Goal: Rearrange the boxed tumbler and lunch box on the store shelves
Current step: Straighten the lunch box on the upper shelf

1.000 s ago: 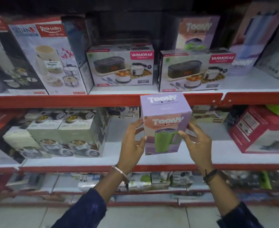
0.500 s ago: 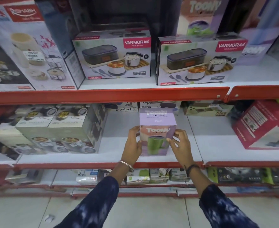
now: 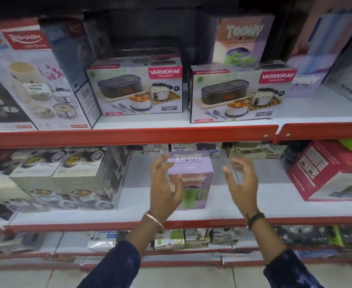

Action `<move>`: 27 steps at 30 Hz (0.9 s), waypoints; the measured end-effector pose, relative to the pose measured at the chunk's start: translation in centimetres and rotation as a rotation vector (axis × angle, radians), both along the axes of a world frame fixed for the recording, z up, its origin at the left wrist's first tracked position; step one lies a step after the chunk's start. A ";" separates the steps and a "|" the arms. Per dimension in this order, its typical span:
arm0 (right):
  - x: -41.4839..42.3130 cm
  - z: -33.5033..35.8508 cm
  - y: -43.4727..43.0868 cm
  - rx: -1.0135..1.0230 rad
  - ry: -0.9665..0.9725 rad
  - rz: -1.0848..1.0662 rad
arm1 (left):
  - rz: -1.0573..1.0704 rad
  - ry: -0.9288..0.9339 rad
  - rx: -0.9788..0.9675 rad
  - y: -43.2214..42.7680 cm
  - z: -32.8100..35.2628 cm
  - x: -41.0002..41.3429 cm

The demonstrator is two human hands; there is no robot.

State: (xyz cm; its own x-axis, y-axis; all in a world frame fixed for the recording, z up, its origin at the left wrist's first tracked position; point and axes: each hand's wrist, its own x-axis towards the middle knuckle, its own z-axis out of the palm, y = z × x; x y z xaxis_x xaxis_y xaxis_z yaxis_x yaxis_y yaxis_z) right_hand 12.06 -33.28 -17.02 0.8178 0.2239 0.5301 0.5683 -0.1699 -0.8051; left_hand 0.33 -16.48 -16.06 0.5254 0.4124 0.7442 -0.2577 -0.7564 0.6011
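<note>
The purple Toony tumbler box [image 3: 193,179] with a green mug picture stands upright on the middle white shelf [image 3: 223,206]. My left hand [image 3: 164,186] hovers just left of the box, fingers spread, partly covering its left side. My right hand [image 3: 241,181] is open a short way to the box's right, not touching it. Two Varmora lunch boxes sit side by side on the upper shelf, one at centre [image 3: 135,88] and one to its right [image 3: 241,93].
Another Toony box [image 3: 241,38] stands behind the right Varmora box. Green-grey lunch-set boxes [image 3: 67,179] fill the middle shelf's left side. A red box [image 3: 329,171] sits at its right. Tall Rishabh boxes [image 3: 31,75] stand at upper left. Small boxes line the bottom shelf.
The tumbler box went from held in the air to standing on the middle shelf. Both hands have let go of it and drawn apart.
</note>
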 end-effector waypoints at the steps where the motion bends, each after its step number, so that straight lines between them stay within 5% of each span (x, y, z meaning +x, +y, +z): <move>1: 0.6 2.0 -0.2 0.045 -0.049 -0.034 | -0.017 -0.058 0.045 -0.2 1.8 0.7; 4: 3.2 8.3 -0.7 0.155 -0.160 -0.146 | -0.034 -0.093 0.089 -0.2 7.6 3.4; 7: 6.4 12.8 -1.4 0.171 -0.214 -0.265 | -0.013 0.070 -0.008 0.6 11.9 6.6; 11: 10.7 14.7 -2.3 -0.084 0.012 -0.300 | -0.004 0.252 -0.095 1.6 13.9 9.7; 15: 11.3 15.6 -2.7 -0.132 0.172 -0.110 | -0.022 0.377 -0.173 1.9 13.4 10.7; 27: 5.9 16.3 -3.2 0.297 -0.064 -0.039 | 0.092 -0.011 -0.178 1.7 15.8 3.2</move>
State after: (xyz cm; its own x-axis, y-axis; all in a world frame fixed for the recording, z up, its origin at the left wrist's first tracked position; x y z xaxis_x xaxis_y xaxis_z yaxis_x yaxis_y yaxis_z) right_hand 17.96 -36.43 -0.69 0.7857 0.0203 0.6183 0.6171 0.0452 -0.7856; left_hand 3.56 -14.78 -0.23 0.4721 0.5838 0.6605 -0.1995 -0.6590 0.7252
